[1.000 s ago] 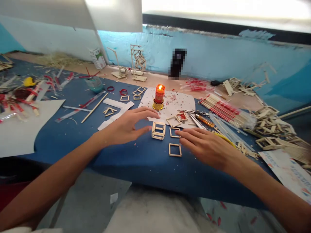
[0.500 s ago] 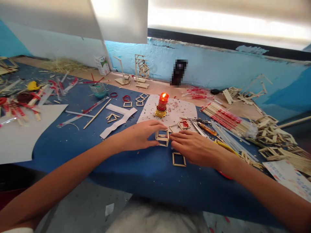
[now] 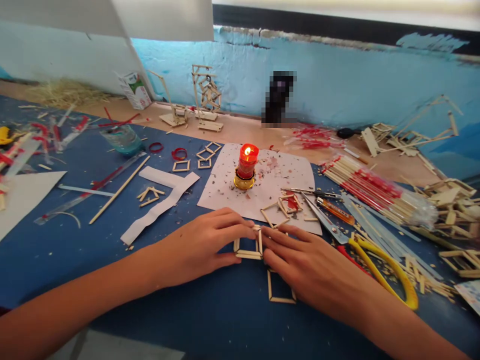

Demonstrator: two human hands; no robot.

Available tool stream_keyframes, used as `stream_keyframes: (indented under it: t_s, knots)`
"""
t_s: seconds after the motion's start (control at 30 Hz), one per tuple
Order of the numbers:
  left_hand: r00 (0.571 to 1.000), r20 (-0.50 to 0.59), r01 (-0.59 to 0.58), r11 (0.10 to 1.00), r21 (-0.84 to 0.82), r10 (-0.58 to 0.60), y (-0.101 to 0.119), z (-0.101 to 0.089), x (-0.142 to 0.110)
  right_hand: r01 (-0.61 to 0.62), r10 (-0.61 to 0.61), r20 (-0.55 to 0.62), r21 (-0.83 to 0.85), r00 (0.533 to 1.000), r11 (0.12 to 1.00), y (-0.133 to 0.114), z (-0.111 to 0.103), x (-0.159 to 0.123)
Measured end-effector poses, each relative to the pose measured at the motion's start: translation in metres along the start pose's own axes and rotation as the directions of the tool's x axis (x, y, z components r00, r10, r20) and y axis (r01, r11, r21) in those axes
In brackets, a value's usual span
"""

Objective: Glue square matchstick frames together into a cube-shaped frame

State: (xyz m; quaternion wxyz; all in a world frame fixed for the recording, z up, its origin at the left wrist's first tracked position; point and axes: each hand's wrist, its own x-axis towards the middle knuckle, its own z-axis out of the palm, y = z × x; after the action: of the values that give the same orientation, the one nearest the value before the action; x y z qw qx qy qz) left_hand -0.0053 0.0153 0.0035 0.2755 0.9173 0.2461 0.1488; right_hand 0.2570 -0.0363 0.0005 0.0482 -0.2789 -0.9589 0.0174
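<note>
Head view: uneven pressure from the left hand (image 3: 219, 241), thumb and fingers parted, could skew the small box-shaped pale wooden-stick frame (image 3: 249, 255) standing at its fingertips, between both hands; whether either grips it, I cannot tell. The right hand (image 3: 303, 260), fingers together and gently bent, could nudge the square pale wooden-stick outline (image 3: 282, 300) lying partly hidden by it.

The person's left forearm (image 3: 93, 290) slants in from the near left of the wooden-stick cube (image 3: 249, 255), the right forearm (image 3: 397, 320) from its near right. The left hand (image 3: 206, 245) curves inward, thumb at the cube's near left corner, index finger reaching past it toward the far side. The right hand (image 3: 303, 260) is back upward, its digits extended to the cube's right side. Whether either grips is unclear.
</note>
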Motion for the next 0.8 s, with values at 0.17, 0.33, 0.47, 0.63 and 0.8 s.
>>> stream_keyframes:
  t_s: [0.17,0.33,0.47,0.63,0.8]
  knots:
    - [0.995,0.008,0.096,0.992,-0.077,-0.096,-0.003,0.002,-0.003,-0.016,0.015,-0.023,-0.018,1.000,1.000,0.000,0.001,-0.001]
    - [0.984,0.041,0.177,0.977,-0.119,-0.173,-0.002,0.004,-0.002,0.000,-0.006,-0.086,-0.068,0.996,0.998,-0.001,0.001,-0.004]
    - [0.989,0.025,0.151,0.980,-0.130,-0.149,-0.003,0.005,-0.003,-0.006,-0.001,-0.097,-0.072,0.995,0.997,-0.002,0.001,-0.007]
    - [0.988,0.026,0.152,0.982,-0.113,-0.150,-0.006,0.009,-0.004,-0.001,-0.005,-0.095,-0.071,0.995,0.997,-0.004,0.001,-0.005]
    - [0.983,0.048,0.178,0.980,-0.083,-0.175,-0.004,0.013,-0.006,-0.011,0.005,-0.104,-0.056,0.995,0.998,-0.004,0.002,-0.003]
